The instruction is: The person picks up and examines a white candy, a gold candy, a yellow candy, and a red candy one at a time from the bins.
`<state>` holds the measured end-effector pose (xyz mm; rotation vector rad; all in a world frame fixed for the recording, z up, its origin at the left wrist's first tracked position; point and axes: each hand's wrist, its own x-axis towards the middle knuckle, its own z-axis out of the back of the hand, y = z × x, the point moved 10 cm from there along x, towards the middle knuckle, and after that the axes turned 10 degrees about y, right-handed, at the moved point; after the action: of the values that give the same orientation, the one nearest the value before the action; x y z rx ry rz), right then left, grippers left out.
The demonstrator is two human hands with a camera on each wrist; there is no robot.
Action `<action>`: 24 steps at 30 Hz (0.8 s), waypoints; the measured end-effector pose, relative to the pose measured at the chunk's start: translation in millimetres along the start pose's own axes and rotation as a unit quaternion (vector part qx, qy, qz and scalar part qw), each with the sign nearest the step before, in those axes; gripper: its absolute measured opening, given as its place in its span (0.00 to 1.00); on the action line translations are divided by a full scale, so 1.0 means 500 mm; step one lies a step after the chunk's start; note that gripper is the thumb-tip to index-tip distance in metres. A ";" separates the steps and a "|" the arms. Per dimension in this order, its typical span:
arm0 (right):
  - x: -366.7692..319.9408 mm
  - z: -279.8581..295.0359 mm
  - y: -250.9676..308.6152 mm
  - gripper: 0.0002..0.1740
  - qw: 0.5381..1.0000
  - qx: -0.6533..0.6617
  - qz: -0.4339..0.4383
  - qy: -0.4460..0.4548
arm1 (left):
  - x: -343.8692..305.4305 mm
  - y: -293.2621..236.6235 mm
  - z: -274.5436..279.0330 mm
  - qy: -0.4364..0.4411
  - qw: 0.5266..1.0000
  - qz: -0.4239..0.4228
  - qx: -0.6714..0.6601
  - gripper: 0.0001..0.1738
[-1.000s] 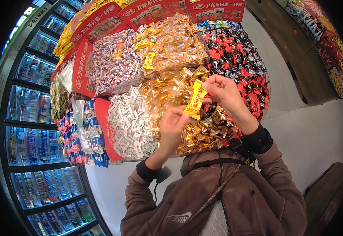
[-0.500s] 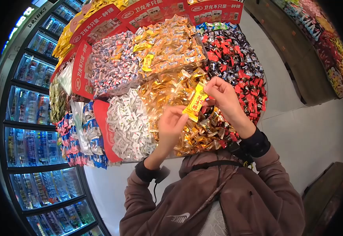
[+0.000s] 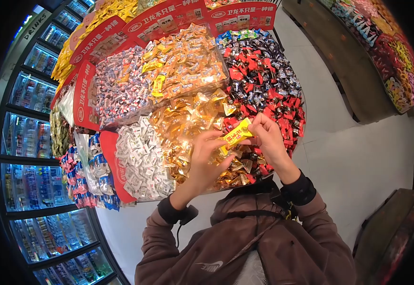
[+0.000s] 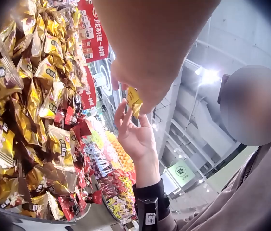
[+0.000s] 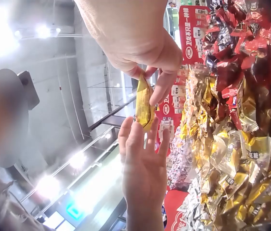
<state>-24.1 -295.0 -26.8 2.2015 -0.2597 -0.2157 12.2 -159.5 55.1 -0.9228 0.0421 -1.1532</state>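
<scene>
yellow packet (image 3: 236, 134) hangs just above the gold sweets (image 3: 188, 118) at the surface's near edge, its ends pinched by left hand (image 3: 207, 159) and right hand (image 3: 268, 137); firm fingertip grips should stop slipping.

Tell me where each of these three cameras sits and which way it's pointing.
Head: above, facing down over heaped candies; shows brown sleeves, left hand and right hand pinching a yellow packet.
Left wrist: under that wrist, facing past the left hand to the right hand and gold candies.
Right wrist: under that wrist, facing past its fingers to the left hand.
Shared: all three show the packet between both hands.
</scene>
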 end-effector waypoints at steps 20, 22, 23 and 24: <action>-0.146 0.365 0.300 0.08 0.996 -0.048 0.067 0.017 | 0.200 -0.088 -0.411 0.006 0.864 0.183 -0.468 0.08; -0.157 0.416 0.328 0.07 0.996 -0.053 0.071 0.023 | 0.235 -0.108 -0.447 0.026 0.893 0.204 -0.401 0.08; -0.161 0.436 0.340 0.07 0.996 -0.053 0.072 0.022 | 0.251 -0.122 -0.462 0.021 0.889 0.201 -0.411 0.08; -0.165 0.452 0.353 0.07 0.996 -0.051 0.069 0.015 | 0.266 -0.133 -0.477 0.017 0.884 0.198 -0.423 0.08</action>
<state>-178.3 -550.1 -14.6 2.0739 -0.3751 -0.1167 -91.0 -414.9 -1.2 -1.5708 0.7818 -0.7423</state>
